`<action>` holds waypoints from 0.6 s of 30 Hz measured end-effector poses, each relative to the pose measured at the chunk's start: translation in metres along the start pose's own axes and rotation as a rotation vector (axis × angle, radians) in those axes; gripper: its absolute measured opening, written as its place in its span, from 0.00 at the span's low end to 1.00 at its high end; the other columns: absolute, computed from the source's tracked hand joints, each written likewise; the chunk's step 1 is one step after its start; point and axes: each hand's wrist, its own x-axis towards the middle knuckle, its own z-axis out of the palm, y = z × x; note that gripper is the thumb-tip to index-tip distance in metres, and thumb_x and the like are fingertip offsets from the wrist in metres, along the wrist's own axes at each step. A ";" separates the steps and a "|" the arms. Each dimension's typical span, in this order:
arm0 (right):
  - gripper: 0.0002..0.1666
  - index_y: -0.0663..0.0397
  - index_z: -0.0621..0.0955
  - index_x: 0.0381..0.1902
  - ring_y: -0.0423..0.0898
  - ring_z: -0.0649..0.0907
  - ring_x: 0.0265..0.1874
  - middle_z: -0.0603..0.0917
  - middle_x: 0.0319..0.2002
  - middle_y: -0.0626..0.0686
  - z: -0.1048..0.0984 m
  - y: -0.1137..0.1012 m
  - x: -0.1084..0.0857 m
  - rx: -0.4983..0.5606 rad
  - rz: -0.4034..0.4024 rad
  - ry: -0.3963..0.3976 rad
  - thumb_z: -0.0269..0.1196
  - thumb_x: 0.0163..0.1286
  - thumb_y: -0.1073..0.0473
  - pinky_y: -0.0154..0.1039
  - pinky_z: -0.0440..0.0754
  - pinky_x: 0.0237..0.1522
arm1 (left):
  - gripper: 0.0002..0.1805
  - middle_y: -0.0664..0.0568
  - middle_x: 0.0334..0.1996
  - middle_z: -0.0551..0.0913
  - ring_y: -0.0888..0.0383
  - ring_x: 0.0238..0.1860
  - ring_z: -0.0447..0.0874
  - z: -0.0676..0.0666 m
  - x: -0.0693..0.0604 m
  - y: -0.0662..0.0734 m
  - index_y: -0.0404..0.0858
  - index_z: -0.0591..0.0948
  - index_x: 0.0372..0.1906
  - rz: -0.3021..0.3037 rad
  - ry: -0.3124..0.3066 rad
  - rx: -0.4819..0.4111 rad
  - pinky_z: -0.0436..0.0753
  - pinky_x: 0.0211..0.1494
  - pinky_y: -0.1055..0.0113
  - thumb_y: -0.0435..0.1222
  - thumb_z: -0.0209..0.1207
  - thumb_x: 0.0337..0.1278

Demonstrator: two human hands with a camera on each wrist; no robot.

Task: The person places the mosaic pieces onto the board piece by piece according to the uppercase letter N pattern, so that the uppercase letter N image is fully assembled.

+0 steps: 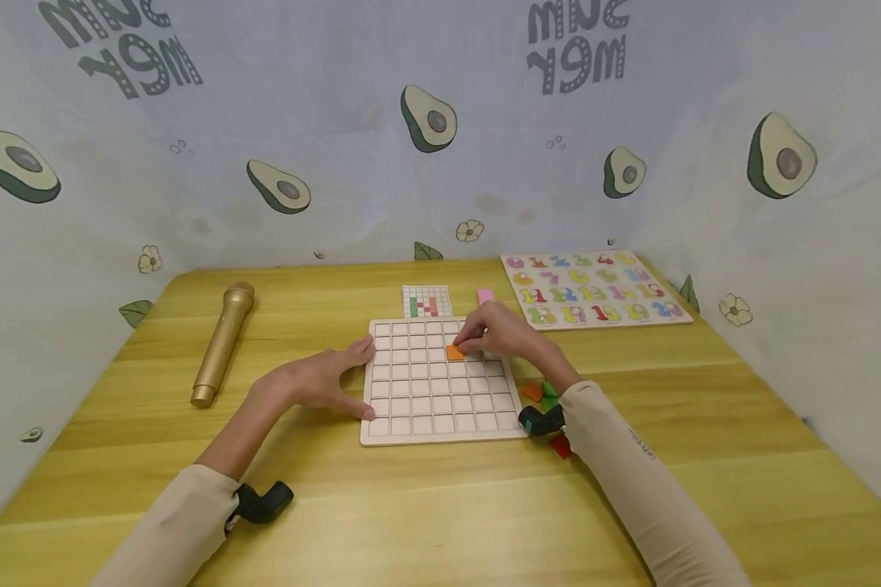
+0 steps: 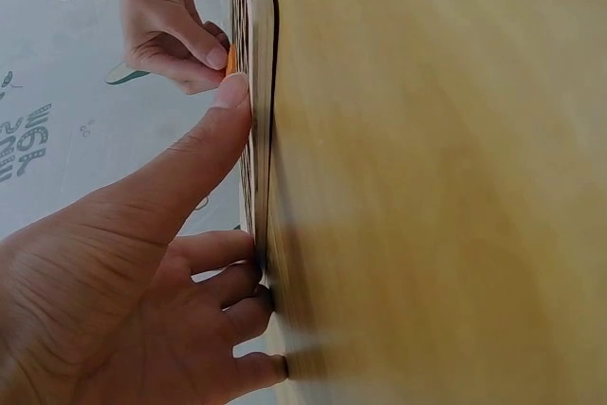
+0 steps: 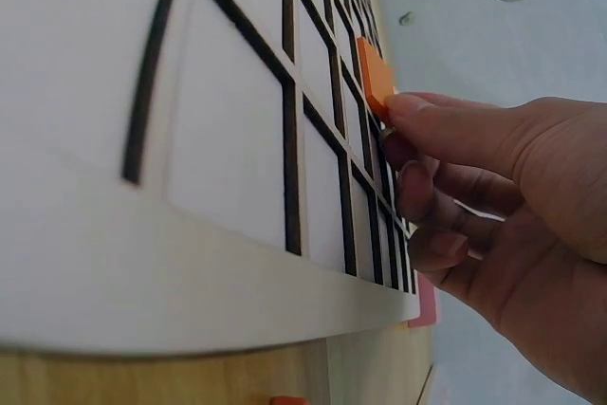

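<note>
A white grid board (image 1: 440, 383) with square recesses lies flat on the wooden table. My left hand (image 1: 319, 379), thumb and fingers spread, touches its left edge; the left wrist view shows the thumb (image 2: 204, 149) against the rim. Over the upper right part of the grid, my right hand (image 1: 502, 330) pinches an orange square tile (image 1: 454, 353) between thumb and fingertips. In the right wrist view this orange tile (image 3: 376, 75) is tilted against the grid; whether it sits inside a recess I cannot tell. Behind the board lies a small pattern card (image 1: 426, 302) with coloured squares.
Loose orange, green and red tiles (image 1: 533, 391) lie right of the board, partly under my right forearm. A pink piece (image 1: 485, 295) sits behind it. A number puzzle board (image 1: 595, 289) lies at the back right, a gold microphone (image 1: 223, 342) at the left.
</note>
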 end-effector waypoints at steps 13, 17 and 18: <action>0.05 0.62 0.94 0.41 0.43 0.86 0.35 0.93 0.39 0.55 0.001 -0.002 0.000 -0.007 0.025 -0.015 0.75 0.69 0.69 0.33 0.83 0.38 | 0.64 0.43 0.89 0.42 0.40 0.88 0.42 -0.001 0.000 0.000 0.37 0.51 0.88 0.010 -0.005 0.000 0.50 0.86 0.40 0.57 0.76 0.60; 0.06 0.63 0.94 0.44 0.42 0.86 0.34 0.93 0.40 0.55 -0.002 -0.003 -0.003 -0.032 -0.019 -0.034 0.74 0.71 0.68 0.35 0.82 0.38 | 0.64 0.42 0.89 0.42 0.40 0.88 0.42 -0.001 -0.001 0.001 0.36 0.51 0.88 0.011 -0.003 -0.006 0.51 0.86 0.41 0.56 0.76 0.61; 0.07 0.64 0.94 0.45 0.43 0.86 0.34 0.93 0.40 0.55 -0.004 -0.002 -0.004 -0.039 -0.038 -0.039 0.73 0.71 0.67 0.35 0.83 0.38 | 0.64 0.42 0.89 0.42 0.41 0.88 0.42 0.000 -0.001 0.001 0.36 0.51 0.88 0.011 -0.004 -0.008 0.51 0.86 0.41 0.56 0.76 0.61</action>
